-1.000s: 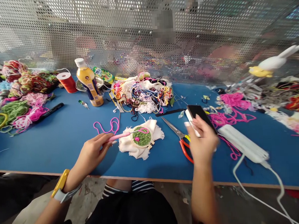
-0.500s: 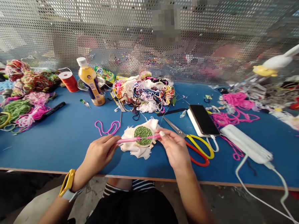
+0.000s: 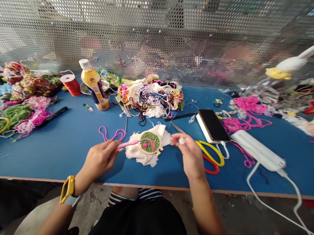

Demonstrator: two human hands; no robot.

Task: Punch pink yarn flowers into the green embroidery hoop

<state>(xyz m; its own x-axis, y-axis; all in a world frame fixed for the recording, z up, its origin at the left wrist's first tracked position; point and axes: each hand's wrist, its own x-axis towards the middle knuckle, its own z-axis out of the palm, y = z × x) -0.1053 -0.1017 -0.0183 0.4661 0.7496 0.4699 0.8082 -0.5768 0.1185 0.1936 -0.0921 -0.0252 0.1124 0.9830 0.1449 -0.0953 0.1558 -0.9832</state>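
My left hand (image 3: 102,157) is closed around the pink handle of a punch needle (image 3: 129,143), whose metal shaft points right over the embroidery hoop (image 3: 148,153). A short pink yarn end (image 3: 153,144) hangs at its tip. Inside the hoop, green looped stitching surrounds a small bright-pink tuft (image 3: 144,145). Frayed cream cloth (image 3: 138,155) spreads around it on the table. My right hand (image 3: 192,154) is apart from the hoop at its right, fingers curled in, something white on the thumb tip. Whether anything is between those fingers is hidden. Pink yarn (image 3: 112,134) loops behind my left hand.
Scissors (image 3: 210,153) with yellow and red handles lie beside my right hand. Farther right are a phone (image 3: 214,125) and a white power strip (image 3: 258,150). A bottle (image 3: 94,85), a red thread spool (image 3: 71,85) and a tangled yarn pile (image 3: 156,96) stand along the mesh panel.
My right hand has let go of the pink yarn at the needle tip and moved right. The punch needle has shifted slightly left, and the yarn end now curves down over the green stitching.
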